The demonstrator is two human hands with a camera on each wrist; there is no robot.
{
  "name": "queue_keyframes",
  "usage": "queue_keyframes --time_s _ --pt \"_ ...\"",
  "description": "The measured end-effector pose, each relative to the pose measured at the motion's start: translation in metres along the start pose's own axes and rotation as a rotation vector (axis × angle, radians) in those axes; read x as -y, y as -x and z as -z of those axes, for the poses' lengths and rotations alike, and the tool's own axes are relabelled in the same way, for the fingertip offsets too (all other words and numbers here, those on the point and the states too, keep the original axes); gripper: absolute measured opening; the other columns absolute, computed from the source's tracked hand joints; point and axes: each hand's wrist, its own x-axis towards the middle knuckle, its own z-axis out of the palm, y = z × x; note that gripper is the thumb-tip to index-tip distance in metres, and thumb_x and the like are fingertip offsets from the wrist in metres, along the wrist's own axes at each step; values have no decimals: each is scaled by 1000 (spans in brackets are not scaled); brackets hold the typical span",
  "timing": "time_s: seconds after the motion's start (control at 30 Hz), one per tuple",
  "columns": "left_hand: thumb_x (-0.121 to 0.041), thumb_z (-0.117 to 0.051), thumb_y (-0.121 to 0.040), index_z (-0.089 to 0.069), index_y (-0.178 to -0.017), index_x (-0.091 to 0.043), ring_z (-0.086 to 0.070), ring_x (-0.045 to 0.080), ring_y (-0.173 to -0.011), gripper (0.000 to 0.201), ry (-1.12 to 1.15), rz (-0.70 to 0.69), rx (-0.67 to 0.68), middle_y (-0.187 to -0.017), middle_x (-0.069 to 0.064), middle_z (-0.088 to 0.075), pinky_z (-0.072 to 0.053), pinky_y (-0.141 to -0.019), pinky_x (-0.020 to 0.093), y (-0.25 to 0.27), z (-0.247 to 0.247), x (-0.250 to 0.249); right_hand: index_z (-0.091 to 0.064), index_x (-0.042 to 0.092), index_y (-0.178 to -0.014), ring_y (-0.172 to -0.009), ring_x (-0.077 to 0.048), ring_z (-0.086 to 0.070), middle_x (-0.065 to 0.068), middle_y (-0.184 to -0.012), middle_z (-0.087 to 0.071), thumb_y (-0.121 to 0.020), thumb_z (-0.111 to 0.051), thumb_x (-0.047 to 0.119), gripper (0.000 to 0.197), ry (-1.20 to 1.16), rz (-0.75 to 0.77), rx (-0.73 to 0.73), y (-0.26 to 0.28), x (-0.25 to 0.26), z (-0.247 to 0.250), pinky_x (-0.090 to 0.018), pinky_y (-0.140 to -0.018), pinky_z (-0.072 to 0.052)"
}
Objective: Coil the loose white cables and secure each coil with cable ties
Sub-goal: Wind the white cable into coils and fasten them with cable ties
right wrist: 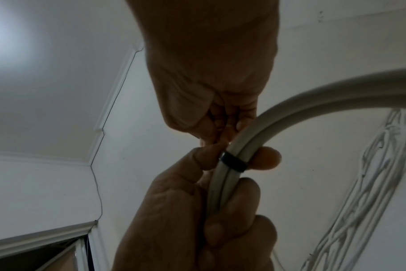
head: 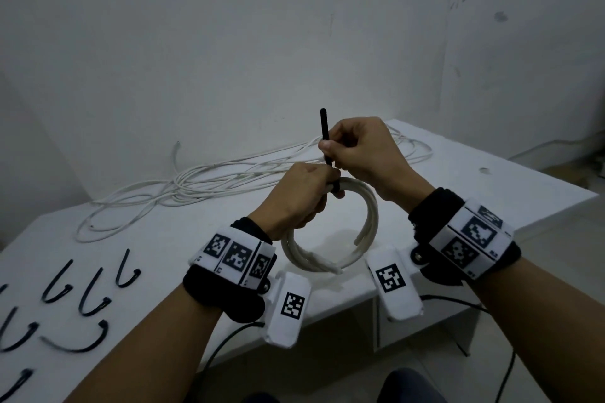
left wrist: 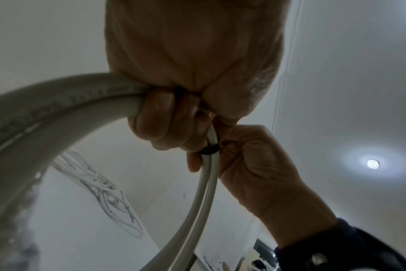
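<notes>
1. The left hand [head: 296,196], at centre frame, has its grip curled tight round the top of the coil [head: 330,239], holding the turns together above the counter [head: 474,180].
2. The right hand [head: 360,147], just above it, pinches the black tie [head: 324,137] between thumb and fingers; the tail stands straight up.
3. Both wrist views show a dark band of the tie already round the bundled turns, so the tie looks threaded and is probably being drawn snug. I cannot tell whether it is fully tight.
4. This coil looks wound; whether it needs a second tie I cannot tell.
5. At lower left, spare ties [head: 82,291] lie on the counter, bent and unused.
6. Farther back, across the upper middle, the loose cables [head: 203,180] sprawl uncoiled, so much of the task seems left.
</notes>
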Motion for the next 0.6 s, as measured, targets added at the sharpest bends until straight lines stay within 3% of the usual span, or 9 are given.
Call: queue_keyframes --time_s 0.13,0.33,0.43,0.5,0.6 --pt "-25 -40 -96 -62 -74 -3 -25 14 -36 38 -46 -12 7 -43 1 -37 -20 -38 22 1 -3 -5 -61 10 -63 -55 -20 -52 -10 -60 -60 -82 -66 6 20 -118 -24 -31 0 -2 2 -36 -60 -45" --pt "-32 -37 -96 -58 -73 -6 -24 13 -36 41 -76 60 27 -47 0 -35 -20 -39 22 -3 -4 -3 -63 11 -62 -55 -15 -53 -8 -59 -61 -83 -65 7 21 -83 -19 -54 2 -10 -7 -33 -60 -46" --pt "-29 -40 -93 -58 -73 -7 -20 13 -38 35 -10 130 17 -48 -1 -31 -18 -40 19 -6 5 3 -69 3 -78 -60 -12 -57 -8 -69 -67 -88 -63 14 15 -77 6 -12 7 -10 -5 -32 -63 -48" --pt "-31 -42 -92 -58 -75 -8 -18 11 -38 34 46 179 30 -47 -4 -27 -16 -39 17 -9 12 7 -69 9 -96 -66 -6 -62 -2 -78 -70 -91 -61 24 18 -61 -14 53 11 -13 3 -21 -62 -48" --pt "-33 -41 -92 -59 -75 -9 -16 9 -37 34 133 250 51 -47 -6 -24 -14 -38 15 -18 22 13 -60 21 -119 -75 -9 -66 1 -85 -70 -87 -62 38 36 106 -97 195 25 -34 16 -22 -66 -50"
